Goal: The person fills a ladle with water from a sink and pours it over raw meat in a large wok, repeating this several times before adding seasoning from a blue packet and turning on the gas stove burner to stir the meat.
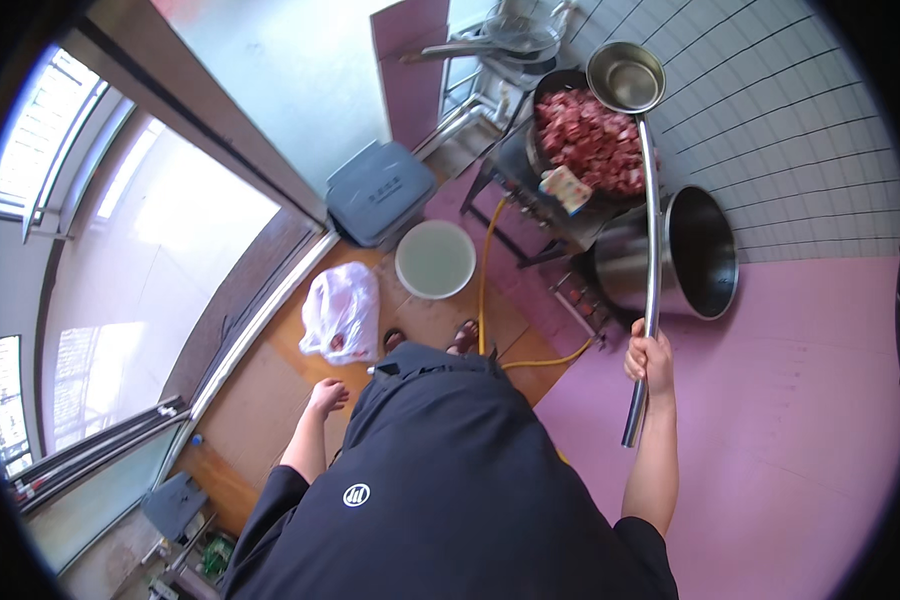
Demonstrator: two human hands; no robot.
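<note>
My right hand is closed around the long metal handle of a ladle. The ladle's round bowl is at the upper right, over the edge of a wok full of chopped raw meat. A patterned cloth or pad lies at the wok's near rim. Beside the wok, a large stainless steel pot has its mouth facing right, and the ladle's handle crosses in front of it. My left hand hangs by my side with nothing in it, its fingers loosely curled, near a white plastic bag on the floor.
A bucket of cloudy liquid stands before my feet, beside a grey lidded bin. A yellow hose runs across the floor to the burner. A strainer and a pan sit farther back. A tiled wall borders the right.
</note>
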